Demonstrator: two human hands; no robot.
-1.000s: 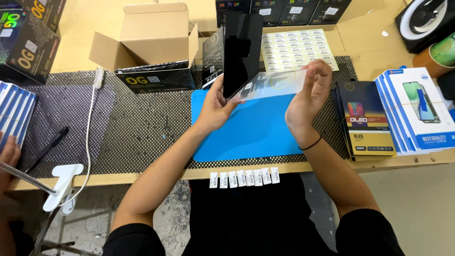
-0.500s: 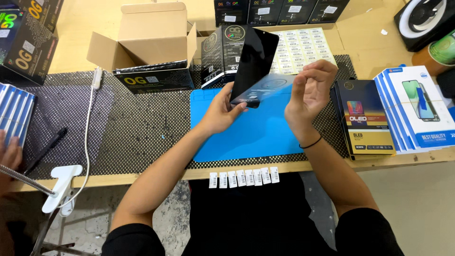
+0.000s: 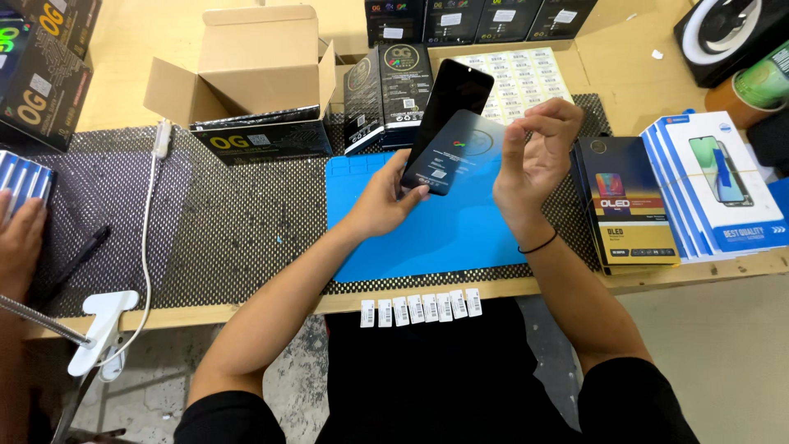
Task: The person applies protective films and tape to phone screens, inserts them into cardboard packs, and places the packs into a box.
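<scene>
My left hand holds a black phone screen panel by its lower end, tilted up above the blue work mat. A clear protective film is partly peeled off the panel's face. My right hand pinches the film's right edge between thumb and fingers. A thin black band circles my right wrist.
An open cardboard box and black product boxes stand behind the mat. A label sheet lies at the back. Dark and white-blue boxes are stacked at right. Another person's hand rests at far left. Small labels line the table edge.
The panel has tipped from upright to leaning right and come lower. The clear film has moved back against the panel's face, and my right hand has risen and curled onto its edge.
</scene>
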